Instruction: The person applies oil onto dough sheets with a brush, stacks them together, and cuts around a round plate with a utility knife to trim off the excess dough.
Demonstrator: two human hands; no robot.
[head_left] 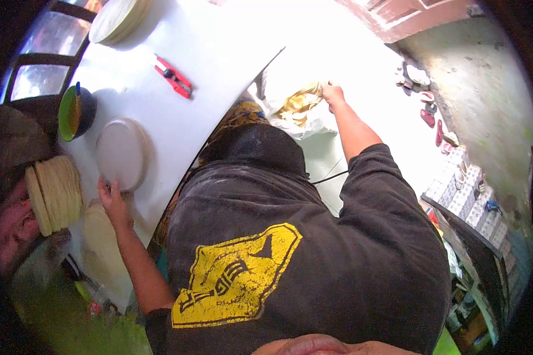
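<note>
My left hand (114,201) touches the near rim of a pale round disc (121,154) on the white table, its fingers stretched out along the edge. Out to the right, my right hand (333,96) is closed beside a white plastic bag (314,128). Yellowish crumpled pieces (302,103) show in the bag's mouth and reach up to my right fingertips. Glare hides what those fingers pinch. A red utility knife (173,77) lies on the table beyond the disc.
On the table (201,47), a green bowl (71,115) stands left of the disc. Round stacks sit at the far end (118,22), on edge at the left (56,195), and below my left hand (103,245). Shoes (429,115) line the right wall.
</note>
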